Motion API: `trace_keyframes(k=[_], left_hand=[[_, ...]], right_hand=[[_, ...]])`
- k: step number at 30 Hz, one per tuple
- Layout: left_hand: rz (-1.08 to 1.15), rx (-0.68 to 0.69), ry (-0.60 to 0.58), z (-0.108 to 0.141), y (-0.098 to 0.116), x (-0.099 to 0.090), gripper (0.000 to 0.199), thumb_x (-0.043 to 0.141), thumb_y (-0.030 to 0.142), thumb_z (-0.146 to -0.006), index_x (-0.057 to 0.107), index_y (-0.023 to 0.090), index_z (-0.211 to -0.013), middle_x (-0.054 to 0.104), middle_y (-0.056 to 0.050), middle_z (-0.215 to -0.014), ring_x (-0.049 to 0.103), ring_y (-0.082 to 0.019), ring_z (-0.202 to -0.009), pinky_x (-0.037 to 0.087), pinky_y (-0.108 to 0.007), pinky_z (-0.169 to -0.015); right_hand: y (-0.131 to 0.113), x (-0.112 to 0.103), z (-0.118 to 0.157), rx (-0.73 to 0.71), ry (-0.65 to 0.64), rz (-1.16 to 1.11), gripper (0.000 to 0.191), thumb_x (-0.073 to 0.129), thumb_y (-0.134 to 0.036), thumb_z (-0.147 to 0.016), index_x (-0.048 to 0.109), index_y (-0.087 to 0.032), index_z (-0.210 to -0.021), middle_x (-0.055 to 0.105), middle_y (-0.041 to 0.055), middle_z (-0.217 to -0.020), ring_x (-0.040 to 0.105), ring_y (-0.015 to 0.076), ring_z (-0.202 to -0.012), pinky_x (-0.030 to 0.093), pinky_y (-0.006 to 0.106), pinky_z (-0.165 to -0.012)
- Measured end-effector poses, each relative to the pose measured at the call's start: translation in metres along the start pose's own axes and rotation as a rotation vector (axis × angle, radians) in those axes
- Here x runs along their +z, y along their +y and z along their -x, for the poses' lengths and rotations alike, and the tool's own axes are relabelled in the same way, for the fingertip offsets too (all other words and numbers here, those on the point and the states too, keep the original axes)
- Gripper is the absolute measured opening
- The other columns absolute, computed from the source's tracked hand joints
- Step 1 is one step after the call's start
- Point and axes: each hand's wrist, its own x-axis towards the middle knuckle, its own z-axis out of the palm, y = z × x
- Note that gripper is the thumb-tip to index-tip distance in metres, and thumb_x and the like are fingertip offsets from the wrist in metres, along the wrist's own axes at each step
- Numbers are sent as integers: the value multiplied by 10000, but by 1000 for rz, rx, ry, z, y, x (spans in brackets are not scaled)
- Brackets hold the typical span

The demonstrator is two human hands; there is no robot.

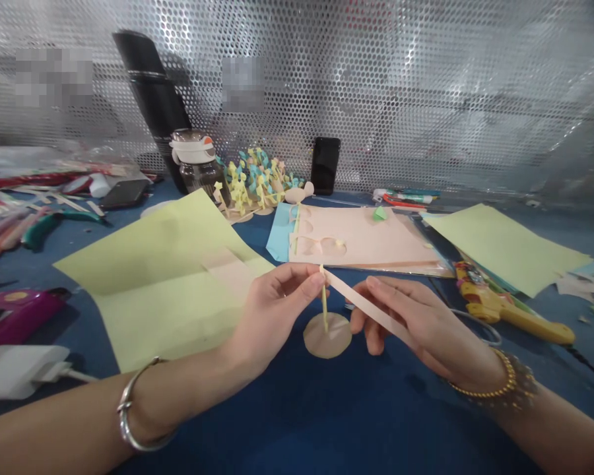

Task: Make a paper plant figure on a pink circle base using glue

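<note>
My left hand [272, 310] pinches, between thumb and forefinger, the far end of a pale pink paper strip [361, 302]. At the same spot is the top of a thin yellow stem [325, 307], which rises from a round beige disc [321, 344]. Whether the strip is joined to the stem I cannot tell. My right hand [416, 316] is closed on the strip's other part, which slants down across its fingers. Left of the hands lies a large yellow-green paper sheet [168, 264] with a small pink piece [228, 267] on it.
Behind stand a cluster of small paper flowers [252, 181], a lidded bottle [195, 161], a black flask [151, 92] and a phone [325, 165]. Pink sheets [376, 231] lie ahead. A yellow glue gun [519, 316] is at right; a purple stapler [20, 316] and white charger [24, 371] at left.
</note>
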Motion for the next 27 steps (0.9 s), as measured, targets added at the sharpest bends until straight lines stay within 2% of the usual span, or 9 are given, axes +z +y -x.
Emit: trace_keyframes(k=[4, 8, 11, 14, 17, 19, 22, 24, 27], left_hand=[[61, -17, -33, 2, 2, 0, 127, 691, 313, -809, 690, 187, -814, 666, 22, -792, 570, -98, -749, 461, -233, -770], [107, -18, -113, 4, 4, 2, 111, 682, 299, -820, 707, 197, -786, 672, 25, -821, 568, -88, -787, 444, -203, -775], [127, -14, -141, 5, 4, 4, 100, 686, 295, -817, 708, 206, -777, 668, 31, -843, 558, -84, -808, 435, -185, -761], [126, -33, -152, 5, 3, 5, 104, 685, 307, -818, 707, 206, -811, 665, 20, -855, 552, -98, -817, 433, -205, -771], [108, -57, -168, 5, 5, 4, 218, 632, 393, -847, 684, 203, -940, 656, -12, -909, 557, -139, -881, 425, -261, -827], [90, -43, -172, 6, 7, 3, 306, 613, 448, -846, 644, 198, -1019, 633, -29, -962, 549, -164, -928, 414, -293, -858], [67, 0, -190, 8, 10, 4, 392, 662, 487, -787, 588, 188, -1030, 588, -39, -991, 537, -182, -933, 415, -311, -848], [48, 0, -197, 10, 11, 5, 426, 707, 477, -741, 564, 189, -1021, 575, -44, -993, 537, -187, -927, 423, -308, -819], [5, -25, -170, 11, 10, 7, 399, 747, 382, -714, 562, 190, -1010, 584, -48, -968, 546, -190, -918, 433, -301, -789]], right_hand=[[4, -2, -3, 25, 51, 74, 263, 593, -419, -870, 690, -178, -831, 648, -1, -612, 581, 95, -504, 482, 201, -486], [8, 1, -5, -130, 67, 334, 110, 707, -309, -772, 705, -218, -834, 651, -3, -802, 577, 109, -646, 470, 226, -583], [6, 7, -2, -214, 45, 473, 53, 711, -269, -754, 701, -223, -779, 600, -12, -823, 535, 105, -643, 436, 232, -574], [2, 12, 2, -239, 51, 541, 43, 694, -256, -768, 691, -223, -739, 583, -14, -818, 541, 106, -655, 425, 233, -582], [1, 12, 1, -264, 109, 574, 83, 674, -265, -783, 672, -222, -713, 589, -10, -811, 549, 117, -663, 427, 244, -591], [3, 11, -1, -324, 185, 615, 106, 669, -282, -787, 649, -214, -708, 593, -3, -812, 541, 126, -660, 418, 256, -583], [7, 10, -4, -475, 318, 700, 98, 684, -237, -761, 616, -203, -700, 594, 12, -809, 547, 155, -729, 421, 283, -637], [9, 10, -5, -540, 356, 746, 99, 682, -196, -748, 601, -200, -691, 591, 19, -801, 553, 174, -788, 423, 306, -700], [8, 10, -4, -546, 370, 777, 109, 669, -186, -754, 587, -202, -684, 583, 19, -791, 552, 179, -792, 416, 319, -721]])
